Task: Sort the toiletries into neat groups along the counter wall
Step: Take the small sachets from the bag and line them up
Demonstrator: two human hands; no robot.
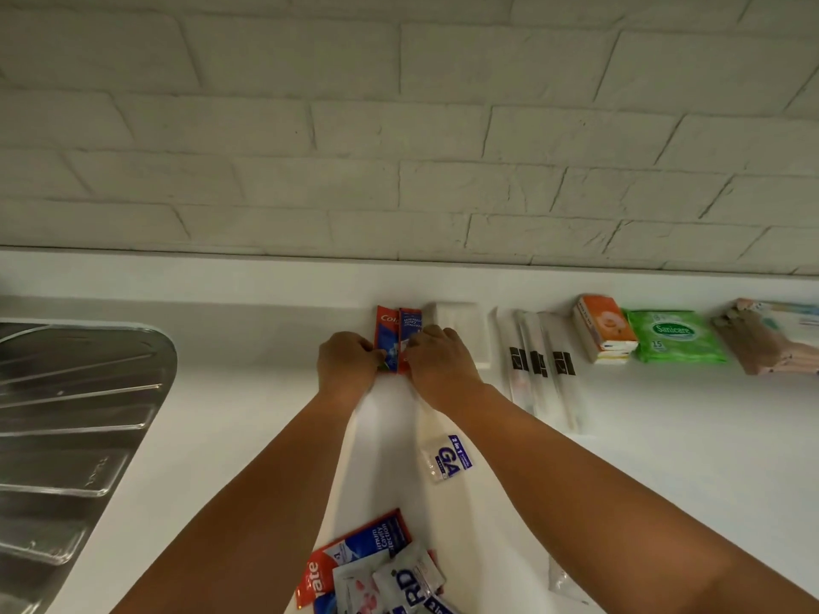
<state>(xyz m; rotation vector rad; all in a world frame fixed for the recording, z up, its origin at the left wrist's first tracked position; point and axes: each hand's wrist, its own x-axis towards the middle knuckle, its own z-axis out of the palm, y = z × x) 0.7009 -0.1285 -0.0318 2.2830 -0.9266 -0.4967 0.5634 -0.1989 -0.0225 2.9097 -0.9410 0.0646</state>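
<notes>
Two red-and-blue toothpaste sachets lie side by side against the counter's back ledge. My left hand pinches the near end of the left sachet and my right hand pinches the right one. To their right sit a white soap box, wrapped toothbrushes, an orange tissue box, a green wipes pack and a pinkish pack. Near me lie a GA sachet and a loose pile with another toothpaste sachet.
A steel sink drainboard fills the left side. The white counter runs to a brick wall behind the ledge. A clear plastic wrapper lies at the bottom right by my forearm.
</notes>
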